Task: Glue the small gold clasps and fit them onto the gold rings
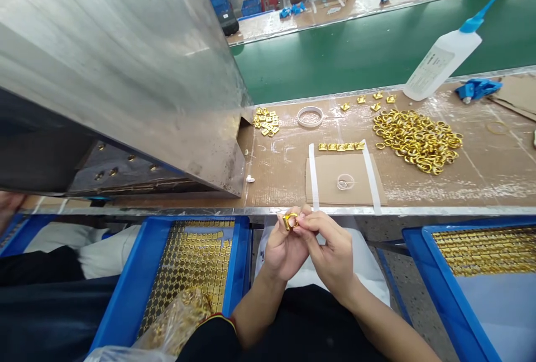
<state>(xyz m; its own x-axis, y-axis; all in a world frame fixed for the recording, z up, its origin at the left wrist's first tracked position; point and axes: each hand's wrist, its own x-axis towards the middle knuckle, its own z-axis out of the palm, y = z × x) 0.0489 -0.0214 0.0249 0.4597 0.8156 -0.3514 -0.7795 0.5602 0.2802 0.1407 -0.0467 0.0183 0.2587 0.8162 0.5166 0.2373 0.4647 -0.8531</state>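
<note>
- Left hand [285, 253]: fingers clamped on a gold piece [287, 222].
- Right hand [333, 250]: fingers pinching its right side.
- Rings [419, 138] heaped on the tabletop [276, 175], right of both hands.

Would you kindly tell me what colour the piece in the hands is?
The piece is gold, seen in the head view.

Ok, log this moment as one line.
left hand: holds gold ring | right hand: touches same ring | bench: pile of gold rings, white squeeze bottle

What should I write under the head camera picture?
Left hand and right hand hold a shiny golden ring between two blue rectangular plastic trays.
</note>
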